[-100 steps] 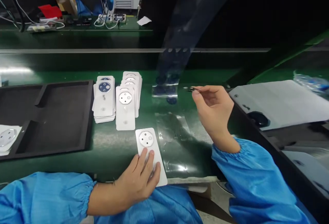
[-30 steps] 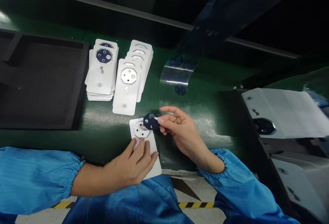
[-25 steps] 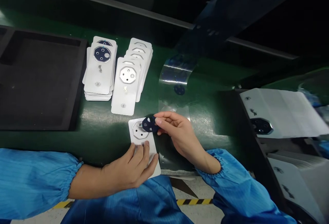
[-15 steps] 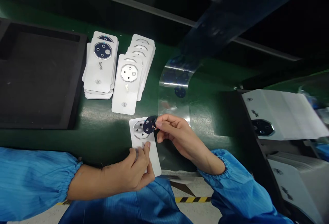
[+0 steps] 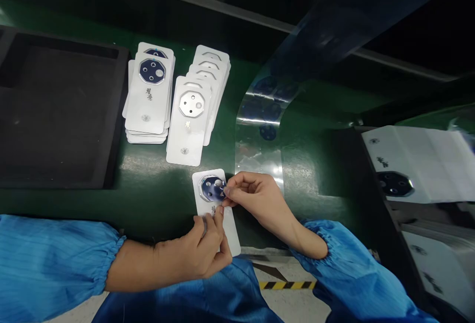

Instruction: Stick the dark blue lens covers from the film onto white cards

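Observation:
A white phone back panel (image 5: 232, 231) with an octagonal camera frame lies near the table's front edge. My left hand (image 5: 204, 249) has its fingers curled over the panel's lower part, holding it. Between thumb and index finger, my right hand (image 5: 256, 192) pinches the right edge of a dark blue camera-area sticker (image 5: 211, 188) with round holes. The sticker lies over the octagonal frame, its right side still at my fingertips. Further back, a fanned stack of white panels with pale octagons (image 5: 187, 135) stands beside a stack with dark blue octagons (image 5: 148, 105).
To the right of the stacks, a curved clear strip (image 5: 260, 155) carries more dark blue stickers. A black tray (image 5: 63, 115) lies on the left of the green table. Dark racks with rows of white panels (image 5: 426, 160) stand at the right.
My right hand has lowered the sticker leftward, from a tilted position at the frame's right side to over the octagon. My left hand stays on the panel. The view has shifted slightly.

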The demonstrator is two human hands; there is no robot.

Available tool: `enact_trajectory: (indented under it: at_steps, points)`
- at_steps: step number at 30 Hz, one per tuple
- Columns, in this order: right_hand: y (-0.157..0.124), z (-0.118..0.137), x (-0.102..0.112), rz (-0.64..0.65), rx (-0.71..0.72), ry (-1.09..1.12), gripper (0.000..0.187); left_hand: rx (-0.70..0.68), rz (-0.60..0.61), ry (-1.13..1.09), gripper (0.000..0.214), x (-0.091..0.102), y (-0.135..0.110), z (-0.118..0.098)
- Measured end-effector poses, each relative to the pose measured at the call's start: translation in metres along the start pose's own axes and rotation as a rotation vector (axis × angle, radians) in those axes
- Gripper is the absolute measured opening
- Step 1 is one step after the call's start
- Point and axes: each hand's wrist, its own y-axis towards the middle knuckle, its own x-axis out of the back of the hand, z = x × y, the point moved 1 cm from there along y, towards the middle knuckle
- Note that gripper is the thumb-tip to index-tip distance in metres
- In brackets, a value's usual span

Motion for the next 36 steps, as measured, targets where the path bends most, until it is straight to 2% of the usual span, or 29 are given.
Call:
enact_trajectory:
  at_steps: [4,10,14,17,22,25,32,36]
  points:
    - [0.002,0.001,0.0,0.005,0.041,-0.036,0.021,-0.017,0.021,0.01,0.022,0.0,0.0,0.0]
    - [0.004,0.005,0.007,0.173,0.031,0.006,0.025,0.021,-0.001,-0.001,0.021,0.0,0.001,-0.001]
    - [0.0,0.008,0.009,0.203,0.082,0.025,0.02,0.032,-0.014,0.016,0.018,-0.001,0.002,-0.001]
    - [-0.003,0.007,0.007,0.143,0.156,-0.049,0.018,0.015,-0.024,0.03,0.018,-0.001,0.002,0.001]
    - [-0.007,-0.002,0.0,-0.093,0.217,-0.131,0.023,0.025,-0.027,0.014,0.021,-0.001,0.002,0.001]
    - [-0.01,-0.007,-0.005,-0.188,0.235,-0.16,0.025,0.029,-0.037,-0.001,0.02,-0.002,0.002,0.0]
    - [-0.013,-0.006,-0.012,-0.231,0.212,-0.237,0.025,0.146,-0.079,-0.128,0.017,-0.008,0.002,-0.005]
    - [-0.014,-0.007,-0.013,-0.234,0.205,-0.255,0.025,0.164,-0.076,-0.12,0.018,-0.01,0.001,-0.007]
